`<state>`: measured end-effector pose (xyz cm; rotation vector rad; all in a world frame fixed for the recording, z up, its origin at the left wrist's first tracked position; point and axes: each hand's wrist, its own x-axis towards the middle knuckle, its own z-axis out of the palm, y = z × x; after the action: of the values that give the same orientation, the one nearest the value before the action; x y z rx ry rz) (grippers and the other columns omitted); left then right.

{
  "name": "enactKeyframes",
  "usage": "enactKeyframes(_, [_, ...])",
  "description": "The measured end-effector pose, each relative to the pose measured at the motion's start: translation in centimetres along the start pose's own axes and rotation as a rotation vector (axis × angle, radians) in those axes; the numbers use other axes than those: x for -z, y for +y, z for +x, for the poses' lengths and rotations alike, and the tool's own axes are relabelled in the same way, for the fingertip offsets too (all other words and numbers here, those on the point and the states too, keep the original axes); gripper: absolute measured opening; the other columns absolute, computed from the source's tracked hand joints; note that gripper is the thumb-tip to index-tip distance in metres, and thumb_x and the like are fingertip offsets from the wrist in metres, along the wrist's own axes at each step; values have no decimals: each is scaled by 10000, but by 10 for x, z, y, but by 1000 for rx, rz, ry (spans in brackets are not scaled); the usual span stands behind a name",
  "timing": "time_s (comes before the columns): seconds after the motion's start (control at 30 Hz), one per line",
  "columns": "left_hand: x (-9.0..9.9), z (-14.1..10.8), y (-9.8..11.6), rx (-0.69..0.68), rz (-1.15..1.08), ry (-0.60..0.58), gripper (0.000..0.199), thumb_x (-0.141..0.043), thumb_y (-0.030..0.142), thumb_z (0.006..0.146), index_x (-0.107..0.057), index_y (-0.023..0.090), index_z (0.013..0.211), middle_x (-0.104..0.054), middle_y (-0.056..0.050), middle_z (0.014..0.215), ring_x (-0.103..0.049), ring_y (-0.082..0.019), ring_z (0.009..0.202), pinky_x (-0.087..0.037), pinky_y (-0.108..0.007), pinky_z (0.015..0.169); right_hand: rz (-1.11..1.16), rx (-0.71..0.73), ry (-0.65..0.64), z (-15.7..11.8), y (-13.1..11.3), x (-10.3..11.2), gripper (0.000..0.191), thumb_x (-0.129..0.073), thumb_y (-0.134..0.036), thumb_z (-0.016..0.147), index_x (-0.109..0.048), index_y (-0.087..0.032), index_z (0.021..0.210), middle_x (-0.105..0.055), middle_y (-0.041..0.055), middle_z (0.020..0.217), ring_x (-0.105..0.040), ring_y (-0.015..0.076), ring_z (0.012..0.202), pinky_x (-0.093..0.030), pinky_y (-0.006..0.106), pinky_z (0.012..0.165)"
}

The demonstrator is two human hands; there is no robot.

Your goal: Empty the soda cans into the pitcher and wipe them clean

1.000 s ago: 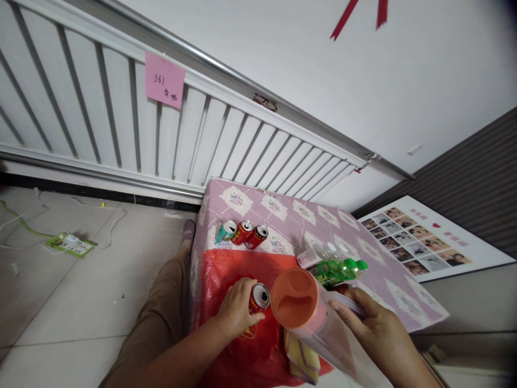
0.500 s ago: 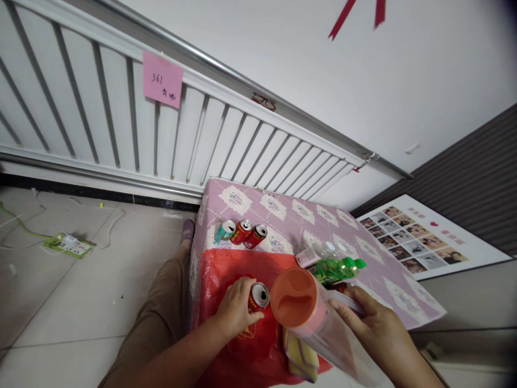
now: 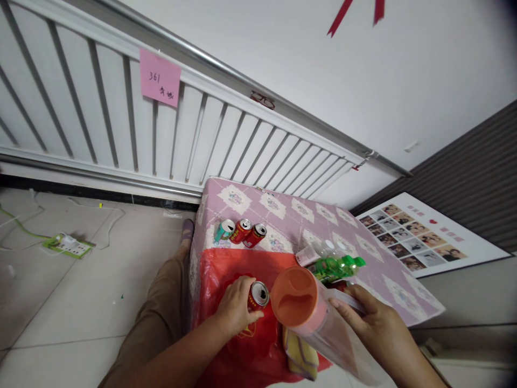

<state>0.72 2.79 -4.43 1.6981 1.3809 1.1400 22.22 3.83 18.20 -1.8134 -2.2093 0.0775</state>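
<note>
My left hand is wrapped round the side of an opened red can, which stands on a red plastic sheet. Just right of the can, a clear pitcher with an orange lid is tilted, its lid end towards the can. The pitcher's handle is gripped by my right hand. No liquid is visible between lid and can. Under the pitcher lies a folded yellow cloth.
A teal can and two red cans stand on the patterned tablecloth. Green-capped bottles, clear bottles and a small box lie farther right. A white radiator runs behind the table.
</note>
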Motion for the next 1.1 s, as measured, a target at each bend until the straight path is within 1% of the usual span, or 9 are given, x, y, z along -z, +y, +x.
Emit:
enactKeyframes(0.17, [1, 0, 1, 3, 16, -12, 753, -836, 177, 601, -473, 216, 1261, -586, -114, 1273, -561, -321, 1195, -462, -510, 1014, 1, -2, -35, 0, -1, 2, 392, -548, -620, 797, -617, -238, 748, -697, 15, 621, -655, 199, 539, -480, 266, 495])
enactKeyframes(0.3, [0, 0, 1, 3, 17, -14, 754, -836, 185, 606, -466, 235, 1262, -579, -102, 1282, -556, -318, 1203, -460, -509, 1017, -6, 7, -12, 0, -1, 1, 388, -557, -619, 789, -616, -240, 731, -699, 14, 623, -652, 199, 530, -480, 263, 489])
enactKeyframes(0.5, [0, 0, 1, -3, 19, -16, 745, -830, 191, 615, -464, 224, 1263, -575, -107, 1284, -552, -314, 1207, -457, -497, 1026, -4, -1, -6, 1, 0, 0, 355, -571, -590, 781, -621, -241, 735, -704, 15, 626, -660, 207, 529, -483, 269, 494])
enactKeyframes(0.67, [2, 0, 2, 6, 25, -28, 744, -830, 188, 614, -467, 208, 1263, -580, -116, 1278, -552, -319, 1205, -453, -500, 1031, 13, -18, -25, 0, 1, 0, 362, -570, -589, 781, -622, -231, 758, -715, 26, 655, -665, 210, 554, -478, 264, 493])
enactKeyframes(0.8, [2, 0, 2, 12, 27, -30, 754, -835, 187, 612, -460, 210, 1267, -569, -119, 1292, -545, -321, 1217, -445, -507, 1038, 14, -18, -39, 0, -1, 1, 369, -563, -597, 788, -616, -232, 760, -693, 16, 632, -645, 200, 537, -476, 267, 500])
enactKeyframes(0.93, [3, 0, 3, 8, 29, -34, 753, -834, 182, 614, -457, 205, 1265, -573, -120, 1286, -551, -317, 1207, -450, -502, 1033, 14, -22, -25, 1, -3, 2, 356, -574, -592, 775, -608, -238, 742, -681, 9, 607, -636, 196, 513, -468, 267, 491])
enactKeyframes(1.1, [4, 0, 4, 11, 36, -38, 748, -832, 181, 615, -459, 196, 1263, -574, -126, 1280, -553, -320, 1201, -455, -502, 1024, 11, -15, -11, 1, -1, 1, 336, -583, -574, 771, -607, -241, 735, -703, 18, 644, -658, 204, 543, -478, 267, 501])
